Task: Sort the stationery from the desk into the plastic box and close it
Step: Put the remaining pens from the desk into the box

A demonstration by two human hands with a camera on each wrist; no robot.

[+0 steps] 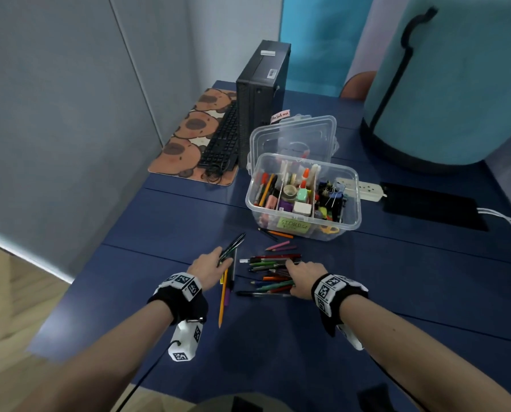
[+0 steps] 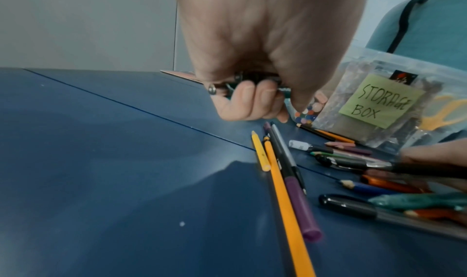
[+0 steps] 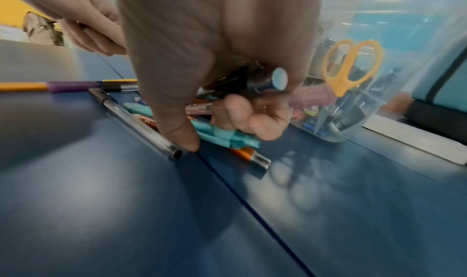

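From the head view, the left hand grasps a few dark pens above the blue worktop. The right hand curls over a heap of pens and pencils. The open plastic box, partly filled, stands just beyond them, its lid raised behind.

In the left wrist view, the fingers are wrapped round the dark pens. An orange pencil and a purple marker lie side by side below. The box bears a green note reading "STORAGE BOX".

In the right wrist view, the right hand clutches several pens, its thumb touching a clear pen on the worktop. Orange scissors stand inside the box.
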